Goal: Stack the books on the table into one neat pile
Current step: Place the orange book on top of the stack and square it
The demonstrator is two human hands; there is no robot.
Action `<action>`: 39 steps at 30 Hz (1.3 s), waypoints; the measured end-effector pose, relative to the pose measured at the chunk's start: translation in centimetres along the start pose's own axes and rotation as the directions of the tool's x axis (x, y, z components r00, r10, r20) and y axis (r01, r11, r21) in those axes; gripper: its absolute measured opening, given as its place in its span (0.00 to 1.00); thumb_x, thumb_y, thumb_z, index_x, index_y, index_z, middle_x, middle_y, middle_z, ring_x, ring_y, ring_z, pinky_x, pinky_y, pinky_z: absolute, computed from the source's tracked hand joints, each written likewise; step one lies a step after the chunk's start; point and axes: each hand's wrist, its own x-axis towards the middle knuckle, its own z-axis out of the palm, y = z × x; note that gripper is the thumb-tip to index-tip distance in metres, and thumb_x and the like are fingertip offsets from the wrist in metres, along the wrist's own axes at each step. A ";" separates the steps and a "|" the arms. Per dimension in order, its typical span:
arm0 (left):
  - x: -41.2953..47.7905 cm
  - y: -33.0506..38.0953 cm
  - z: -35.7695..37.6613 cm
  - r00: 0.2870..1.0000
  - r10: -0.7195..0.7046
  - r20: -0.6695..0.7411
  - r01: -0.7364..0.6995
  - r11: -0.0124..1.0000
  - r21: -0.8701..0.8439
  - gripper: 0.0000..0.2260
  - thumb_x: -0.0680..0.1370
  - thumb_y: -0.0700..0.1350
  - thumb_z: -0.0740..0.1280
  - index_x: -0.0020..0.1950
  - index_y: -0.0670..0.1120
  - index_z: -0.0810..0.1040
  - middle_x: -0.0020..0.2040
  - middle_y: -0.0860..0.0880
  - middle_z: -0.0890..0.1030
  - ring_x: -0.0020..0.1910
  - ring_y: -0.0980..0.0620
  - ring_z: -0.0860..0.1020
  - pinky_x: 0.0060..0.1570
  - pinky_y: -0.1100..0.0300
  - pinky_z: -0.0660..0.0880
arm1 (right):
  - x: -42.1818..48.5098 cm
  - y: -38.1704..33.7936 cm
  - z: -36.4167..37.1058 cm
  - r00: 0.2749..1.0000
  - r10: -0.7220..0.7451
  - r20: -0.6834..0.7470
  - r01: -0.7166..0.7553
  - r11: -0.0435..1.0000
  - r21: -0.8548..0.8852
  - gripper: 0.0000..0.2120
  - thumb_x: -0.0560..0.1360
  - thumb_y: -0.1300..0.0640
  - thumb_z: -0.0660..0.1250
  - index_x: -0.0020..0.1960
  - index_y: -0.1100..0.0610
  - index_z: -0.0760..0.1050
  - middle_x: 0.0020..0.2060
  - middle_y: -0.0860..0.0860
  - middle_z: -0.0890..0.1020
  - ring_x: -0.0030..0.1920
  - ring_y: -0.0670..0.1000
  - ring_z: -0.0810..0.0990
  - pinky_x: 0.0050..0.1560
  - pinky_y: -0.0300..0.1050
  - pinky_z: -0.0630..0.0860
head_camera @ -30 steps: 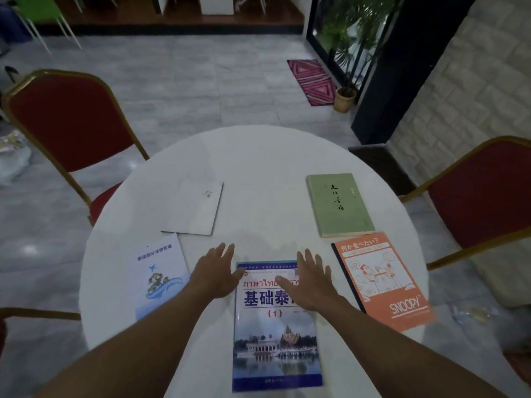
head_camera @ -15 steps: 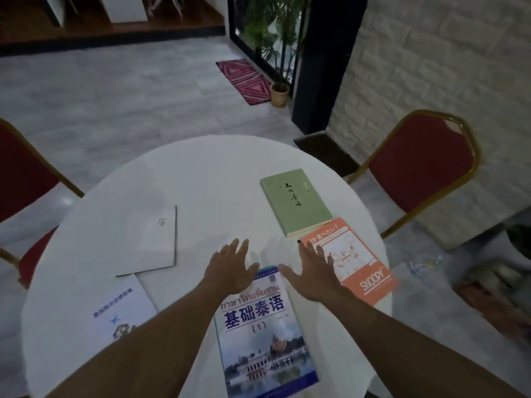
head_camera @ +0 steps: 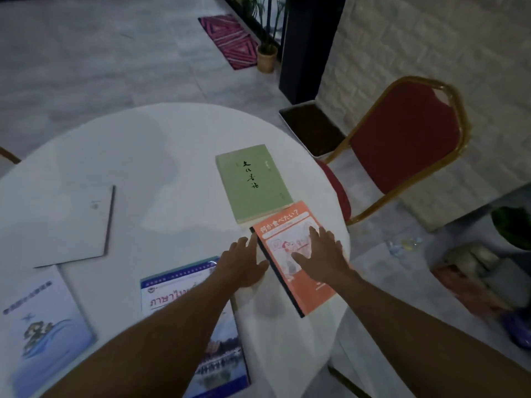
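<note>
Right hand is spread flat on the orange book, palm down; left hand is spread too, fingertips at its dark spine, both arms reaching forward.

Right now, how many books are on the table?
5, all lying separate: green book far right, orange book below it under the right hand, blue textbook nearest, pale-blue booklet near left, white book far left.
</note>
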 end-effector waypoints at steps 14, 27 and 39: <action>2.0 4.9 3.0 0.998 -0.053 -0.022 0.046 0.968 -0.248 0.37 0.72 0.47 0.72 0.76 0.47 0.56 0.72 0.44 0.67 0.73 0.40 0.61 0.71 0.45 0.62 | 1.5 4.1 1.1 0.986 0.142 0.085 -0.145 0.989 0.028 0.58 0.63 0.39 0.79 0.78 0.56 0.48 0.68 0.58 0.63 0.70 0.60 0.64 0.65 0.56 0.71; -1.4 2.9 2.8 0.998 -0.023 -0.059 -0.018 0.784 -0.620 0.23 0.71 0.36 0.69 0.54 0.60 0.66 0.52 0.57 0.69 0.67 0.40 0.71 0.66 0.38 0.71 | -3.5 4.0 2.5 0.973 0.225 0.060 -0.232 0.916 0.326 0.45 0.62 0.53 0.83 0.66 0.54 0.56 0.64 0.56 0.64 0.59 0.55 0.76 0.42 0.42 0.78; -9.4 -9.0 -0.1 0.958 -0.125 -0.259 0.008 0.912 -0.411 0.28 0.72 0.36 0.71 0.69 0.46 0.65 0.65 0.43 0.70 0.68 0.43 0.70 0.60 0.51 0.76 | -7.8 -8.4 6.0 0.997 -0.021 0.069 -0.013 0.888 0.460 0.51 0.59 0.49 0.84 0.72 0.53 0.58 0.60 0.52 0.67 0.60 0.53 0.74 0.53 0.44 0.76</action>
